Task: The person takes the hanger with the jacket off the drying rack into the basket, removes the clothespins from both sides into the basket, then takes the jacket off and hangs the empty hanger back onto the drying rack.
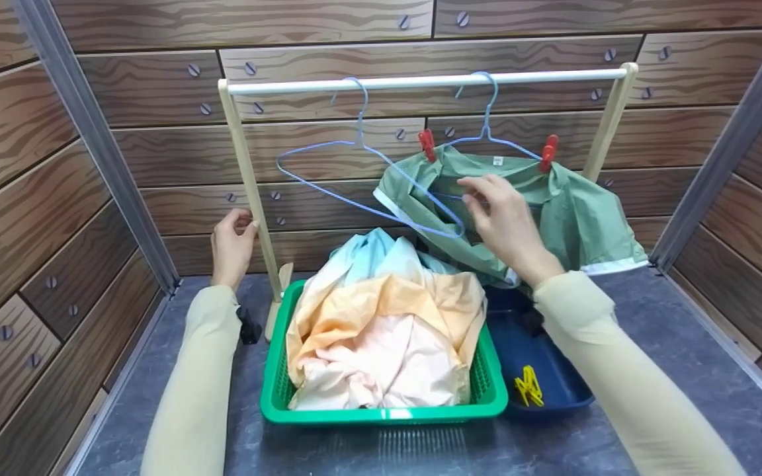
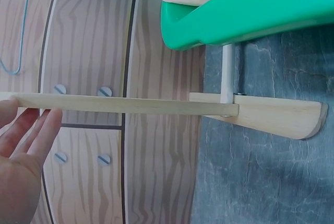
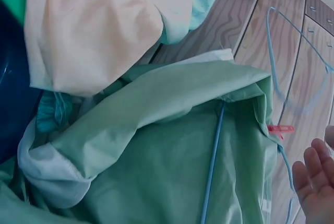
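Note:
At the left end of a clothes rack, my left hand [image 1: 232,244] pinches the wooden post [image 1: 245,165]. The left wrist view shows the thumb on one side of that post [image 2: 156,106] and the fingers on the other. My right hand [image 1: 503,221] is raised in front of a green garment [image 1: 586,218], fingers loosely bent and holding nothing. Two red clothespins [image 1: 549,153] fasten this garment's waistband to a blue hanger [image 1: 487,112]. Beside it, a bare blue hanger [image 1: 361,112] hangs askew from the white rod [image 1: 414,83], its lower right corner near my right hand.
A green basket [image 1: 384,415] heaped with peach, pale pink and light blue cloth [image 1: 374,297] stands before the rack. To its right is a dark blue tray [image 1: 566,390] with yellow clothespins [image 1: 528,386]. Wood-patterned walls [image 1: 176,155] enclose the back and sides.

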{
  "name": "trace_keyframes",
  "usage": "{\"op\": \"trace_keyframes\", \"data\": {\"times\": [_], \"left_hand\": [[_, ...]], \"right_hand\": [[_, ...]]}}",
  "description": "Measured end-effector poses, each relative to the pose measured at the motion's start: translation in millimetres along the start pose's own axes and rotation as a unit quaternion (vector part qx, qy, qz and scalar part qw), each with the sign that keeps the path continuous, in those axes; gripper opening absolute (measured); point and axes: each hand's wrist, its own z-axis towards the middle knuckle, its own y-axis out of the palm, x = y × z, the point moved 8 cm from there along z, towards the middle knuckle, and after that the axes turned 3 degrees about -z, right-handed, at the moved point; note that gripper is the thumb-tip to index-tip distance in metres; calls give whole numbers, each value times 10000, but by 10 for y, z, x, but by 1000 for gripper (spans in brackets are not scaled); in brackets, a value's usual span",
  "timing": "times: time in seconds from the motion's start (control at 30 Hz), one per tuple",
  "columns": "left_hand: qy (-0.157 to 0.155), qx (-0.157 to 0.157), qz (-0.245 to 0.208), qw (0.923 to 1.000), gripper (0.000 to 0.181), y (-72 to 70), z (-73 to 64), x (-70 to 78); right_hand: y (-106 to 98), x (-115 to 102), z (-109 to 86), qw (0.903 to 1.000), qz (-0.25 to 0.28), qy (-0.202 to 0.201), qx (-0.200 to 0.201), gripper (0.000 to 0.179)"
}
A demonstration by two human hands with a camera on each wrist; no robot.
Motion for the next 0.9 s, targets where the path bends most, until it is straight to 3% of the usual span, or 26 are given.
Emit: {"op": "trace_keyframes", "data": {"times": [0.47,0.73,0.9], "left_hand": [[-102,-12,-63,9999,15,-8,-24,-66],[-163,3,-146,9998,15,16,-13,-47],[-167,56,-71,9998,15,7,1,-27]], "right_hand": [[-517,273,-272,9981,-86,-107,605,22],[-1004,629,-237,9933,-514,245,1009,20],[-1176,836,-222,9926,-715,379,901,20]]}}
